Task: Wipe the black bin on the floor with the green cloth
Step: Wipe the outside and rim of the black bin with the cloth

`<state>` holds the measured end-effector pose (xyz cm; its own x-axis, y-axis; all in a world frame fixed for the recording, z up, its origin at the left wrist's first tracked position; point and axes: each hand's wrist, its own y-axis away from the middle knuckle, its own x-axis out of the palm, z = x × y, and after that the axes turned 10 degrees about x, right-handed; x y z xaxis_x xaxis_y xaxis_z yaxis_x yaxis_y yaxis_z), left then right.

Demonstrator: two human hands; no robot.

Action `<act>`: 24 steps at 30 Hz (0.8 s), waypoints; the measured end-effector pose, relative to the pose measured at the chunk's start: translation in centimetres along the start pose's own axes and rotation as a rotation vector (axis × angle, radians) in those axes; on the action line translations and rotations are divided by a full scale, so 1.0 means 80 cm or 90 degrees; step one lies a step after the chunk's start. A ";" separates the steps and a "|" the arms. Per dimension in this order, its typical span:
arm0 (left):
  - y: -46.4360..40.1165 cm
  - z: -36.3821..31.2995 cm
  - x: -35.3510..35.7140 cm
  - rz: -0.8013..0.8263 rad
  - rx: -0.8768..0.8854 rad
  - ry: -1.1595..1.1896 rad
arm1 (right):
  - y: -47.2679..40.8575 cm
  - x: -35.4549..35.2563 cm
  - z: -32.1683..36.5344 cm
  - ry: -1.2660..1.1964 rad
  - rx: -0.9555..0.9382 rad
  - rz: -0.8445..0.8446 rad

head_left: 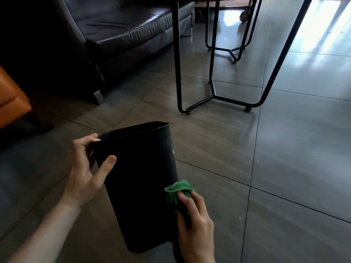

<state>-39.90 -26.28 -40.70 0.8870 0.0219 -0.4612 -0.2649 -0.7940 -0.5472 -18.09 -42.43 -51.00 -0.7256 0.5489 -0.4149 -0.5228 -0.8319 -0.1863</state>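
Observation:
The black bin is tilted over the tiled floor, its open rim pointing away from me and its base toward me. My left hand grips the rim at the left corner, fingers curled over the edge and thumb lying on the outer wall. My right hand holds the bunched green cloth and presses it against the bin's right side, low on the wall.
A dark leather sofa stands at the back left. A table's black metal legs stand behind the bin, with a second frame farther back. An orange seat juts in at the left edge. Grey floor tiles spread to the right.

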 end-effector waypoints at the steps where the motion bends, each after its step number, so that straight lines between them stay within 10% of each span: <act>1: 0.001 -0.002 0.000 0.000 0.001 -0.004 | -0.008 0.001 0.013 -0.015 -0.007 -0.011; 9: 0.004 -0.007 -0.012 0.023 0.012 -0.048 | -0.041 0.018 0.091 0.091 -0.203 -0.018; 17: 0.012 0.014 -0.031 0.027 -0.028 0.002 | 0.026 0.004 0.003 0.144 -0.043 0.065; 24: 0.011 0.007 -0.027 0.027 -0.023 -0.008 | -0.028 0.019 0.109 0.050 -0.222 -0.012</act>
<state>-42.27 -26.67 -40.60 0.8704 -0.0040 -0.4923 -0.2875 -0.8158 -0.5017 -21.92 -39.02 -43.48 -0.6736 0.5677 -0.4732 -0.3419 -0.8070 -0.4815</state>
